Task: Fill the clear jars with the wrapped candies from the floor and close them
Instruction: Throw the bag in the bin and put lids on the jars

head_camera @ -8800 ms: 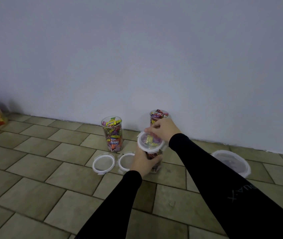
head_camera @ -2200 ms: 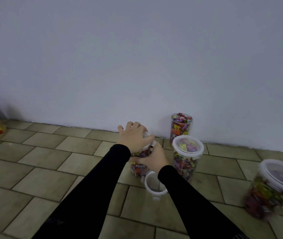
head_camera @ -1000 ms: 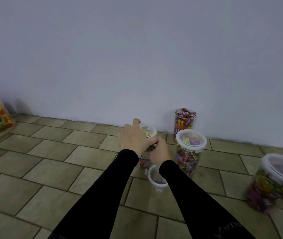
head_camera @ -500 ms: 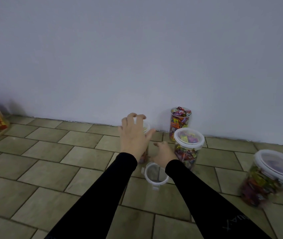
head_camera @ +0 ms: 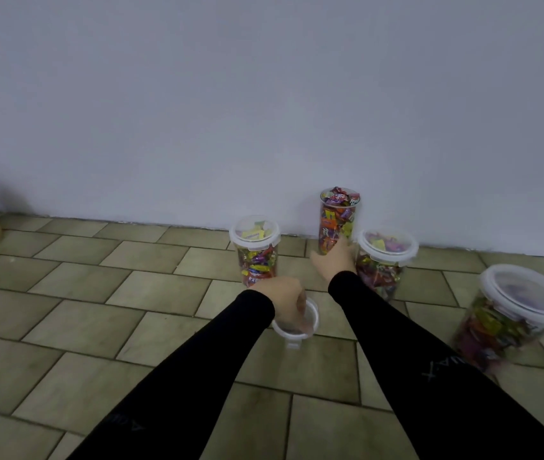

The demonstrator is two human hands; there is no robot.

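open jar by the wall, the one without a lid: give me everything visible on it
The open jar is a tall, clear, plastic-looking cylinder standing upright on the tiled floor against the wall. It has no lid, and colourful wrapped candies are heaped just above its rim. The right hand reaches to its base, fingers at the lower side. A lidded jar stands close on its right.

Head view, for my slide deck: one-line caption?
Left hand grips the last loose lid while right hand reaches the open candy jar.
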